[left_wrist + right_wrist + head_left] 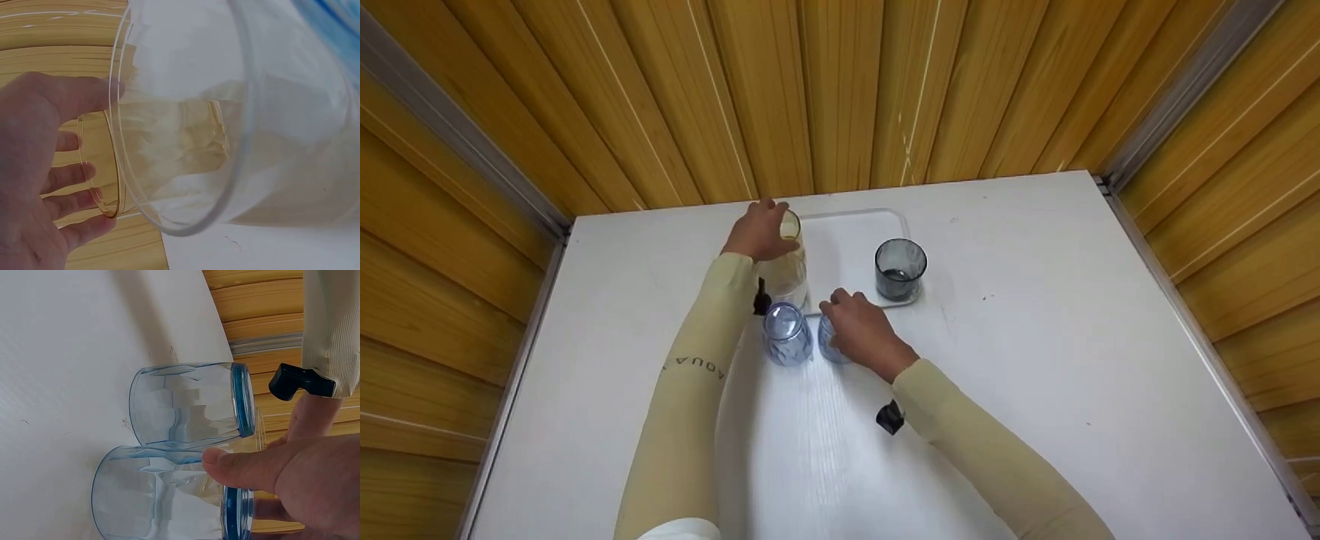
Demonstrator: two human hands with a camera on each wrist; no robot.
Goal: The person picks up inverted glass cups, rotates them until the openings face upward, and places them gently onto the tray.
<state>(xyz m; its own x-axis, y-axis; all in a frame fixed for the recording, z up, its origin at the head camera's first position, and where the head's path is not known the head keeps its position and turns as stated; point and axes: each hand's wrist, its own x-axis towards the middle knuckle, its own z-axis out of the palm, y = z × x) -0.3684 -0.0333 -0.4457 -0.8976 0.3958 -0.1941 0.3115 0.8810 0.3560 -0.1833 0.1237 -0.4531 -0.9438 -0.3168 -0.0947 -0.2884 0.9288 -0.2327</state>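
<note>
My left hand (760, 234) reaches over an amber glass (101, 163), thumb and fingers spread round its upper rim. Just in front of it stands a clear glass (180, 135), mouth up, overlapping the amber one. My right hand (870, 335) holds a blue glass (169, 495) near its thick base, thumb on the near side, fingers mostly hidden behind. That glass is upside down, rim toward the tabletop. Close beside it, another upside-down blue glass (787, 336) stands without a hand on it.
A pale rectangular tray (851, 225) lies at the back of the white table (1020, 337). On its front right corner stands a dark grey glass (900, 270), mouth up. Wood-patterned panels (840, 90) enclose the table at the back and sides.
</note>
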